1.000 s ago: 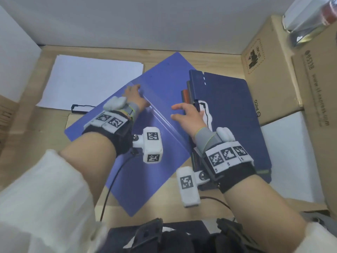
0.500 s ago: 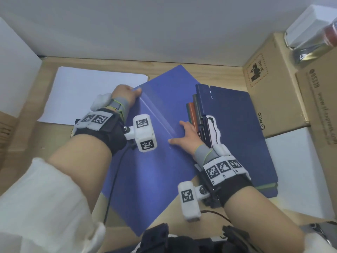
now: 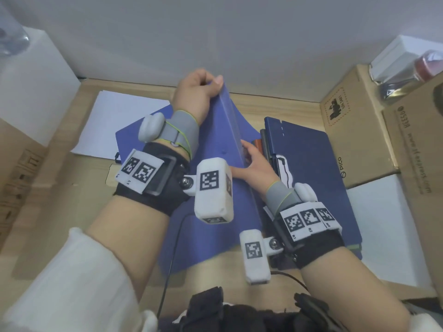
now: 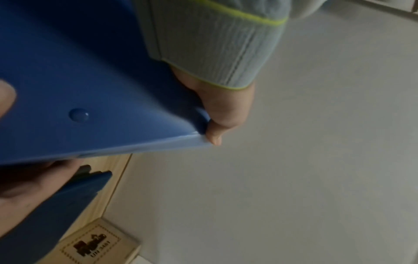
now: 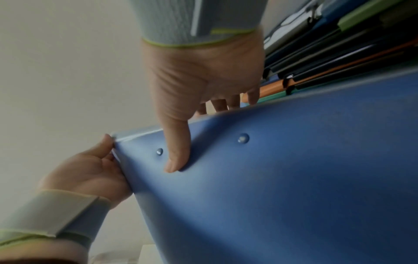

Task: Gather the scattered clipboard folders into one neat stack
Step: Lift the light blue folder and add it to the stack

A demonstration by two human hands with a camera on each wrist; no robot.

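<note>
A light blue clipboard folder [image 3: 215, 144] stands tilted up off the wooden table [image 3: 72, 212], its two leaves folding together. My left hand [image 3: 199, 89] grips its raised far corner, thumb on the top edge; the left wrist view shows that thumb [image 4: 217, 125] on the folder's corner [image 4: 79, 80]. My right hand [image 3: 254, 159] pinches the folder's [image 5: 282, 178] right edge, with the thumb [image 5: 176, 157] on the near face and the fingers behind. Just to the right lies a stack of folders [image 3: 309, 168] with a dark blue one on top and orange and green edges [image 5: 339, 53] below.
White paper sheets [image 3: 119, 121] lie at the table's back left, with a black clip [image 3: 117, 156] at their near edge. Cardboard boxes [image 3: 354, 140] crowd the right side, and a white box [image 3: 31, 92] stands at the left. A grey wall closes the back.
The light blue folder lay open and flat; my left hand has lifted its far corner high and the leaves fold together. My right hand has moved from its face to its right edge.
</note>
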